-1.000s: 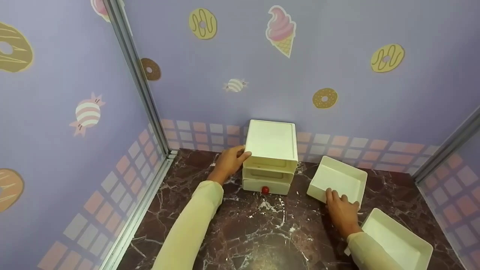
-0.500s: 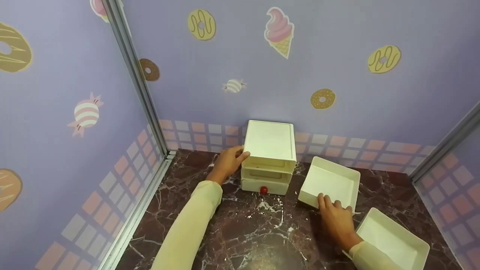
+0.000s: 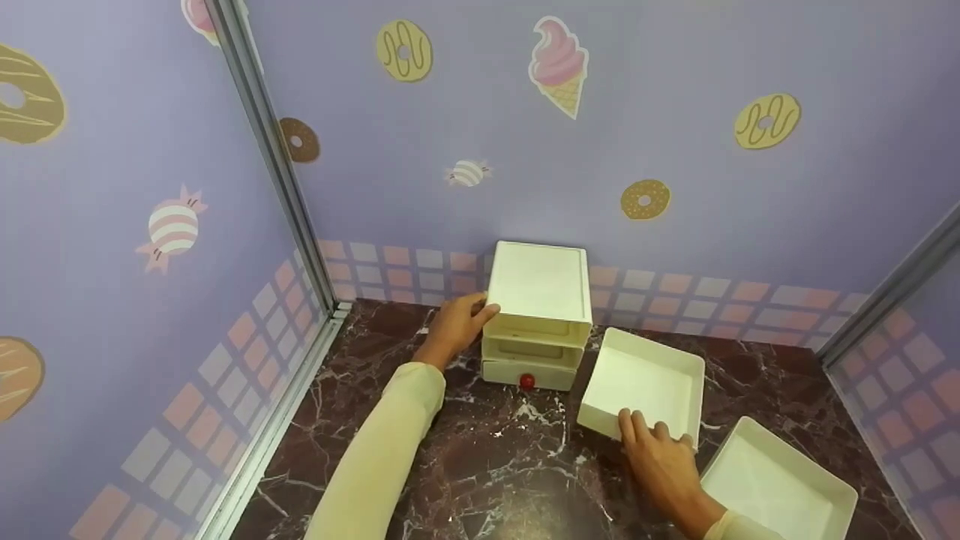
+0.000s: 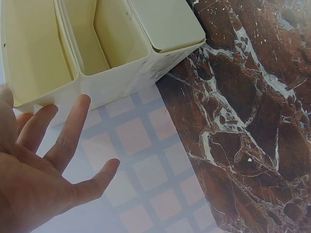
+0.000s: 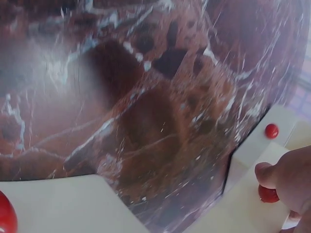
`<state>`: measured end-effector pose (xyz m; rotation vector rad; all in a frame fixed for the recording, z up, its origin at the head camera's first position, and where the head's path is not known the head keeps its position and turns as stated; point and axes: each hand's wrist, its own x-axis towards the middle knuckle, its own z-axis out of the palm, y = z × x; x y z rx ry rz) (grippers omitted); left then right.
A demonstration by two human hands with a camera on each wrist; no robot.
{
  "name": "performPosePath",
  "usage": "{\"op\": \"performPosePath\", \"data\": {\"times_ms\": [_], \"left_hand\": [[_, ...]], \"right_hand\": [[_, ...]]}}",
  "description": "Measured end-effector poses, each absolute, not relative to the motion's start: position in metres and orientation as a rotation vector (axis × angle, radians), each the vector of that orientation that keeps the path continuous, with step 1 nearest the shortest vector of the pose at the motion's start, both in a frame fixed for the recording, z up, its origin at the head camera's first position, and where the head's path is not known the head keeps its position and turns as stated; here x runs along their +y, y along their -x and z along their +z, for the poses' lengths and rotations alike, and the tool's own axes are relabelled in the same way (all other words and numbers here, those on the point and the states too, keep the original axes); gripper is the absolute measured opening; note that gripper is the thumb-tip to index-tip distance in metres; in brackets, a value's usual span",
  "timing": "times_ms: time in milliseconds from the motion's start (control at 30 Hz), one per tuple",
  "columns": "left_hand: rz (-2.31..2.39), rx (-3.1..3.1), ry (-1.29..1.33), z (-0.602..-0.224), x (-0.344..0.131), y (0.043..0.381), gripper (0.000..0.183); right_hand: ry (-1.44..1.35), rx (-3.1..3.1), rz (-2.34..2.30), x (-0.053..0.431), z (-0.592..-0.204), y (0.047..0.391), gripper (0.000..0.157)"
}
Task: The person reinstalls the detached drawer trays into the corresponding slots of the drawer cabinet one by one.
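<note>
A small cream drawer cabinet (image 3: pixel 538 281) stands against the back wall, its two upper slots without drawers. Its bottom drawer (image 3: pixel 495 373) is in place, with a round red knob (image 3: pixel 527 382). My left hand (image 3: pixel 455 326) rests at the cabinet's upper left side. Seen from the left wrist, its fingers (image 4: pixel 68 133) spread loosely by the side wall. My right hand (image 3: pixel 664 461) grips the front of a loose cream drawer (image 3: pixel 645 379), right of the cabinet. In the right wrist view, the thumb presses at that drawer's red knob (image 5: pixel 268 194); the other fingers are partly hidden.
A second loose drawer (image 3: pixel 780 480) lies at the right, near my right wrist, its red knob (image 5: pixel 6 216) partly cut off in the right wrist view. White flecks mark the dark marbled tabletop (image 3: pixel 517 480). Purple patterned walls (image 3: pixel 480 210) enclose the back and sides.
My right hand has brought the gripped drawer leftward and a little nearer to me, closer to the cabinet's right side. The left hand keeps its place on the cabinet.
</note>
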<state>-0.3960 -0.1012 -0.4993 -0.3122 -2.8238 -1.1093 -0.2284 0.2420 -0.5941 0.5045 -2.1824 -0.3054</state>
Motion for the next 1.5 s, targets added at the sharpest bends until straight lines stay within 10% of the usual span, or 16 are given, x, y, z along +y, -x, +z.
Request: {"op": "performPosePath", "data": {"times_ms": [800, 1500], "left_hand": [[-1.071, -2.784, 0.319, -0.501, -0.104, 0.396, 0.052], [-1.072, -2.806, 0.326, -0.498, -0.100, 0.395, 0.051]], "right_hand": [[-0.640, -2.338, -0.207, 0.193, -0.579, 0.155, 0.056], [-0.757, -2.229, -0.232, 0.121, -0.594, 0.156, 0.051]]}}
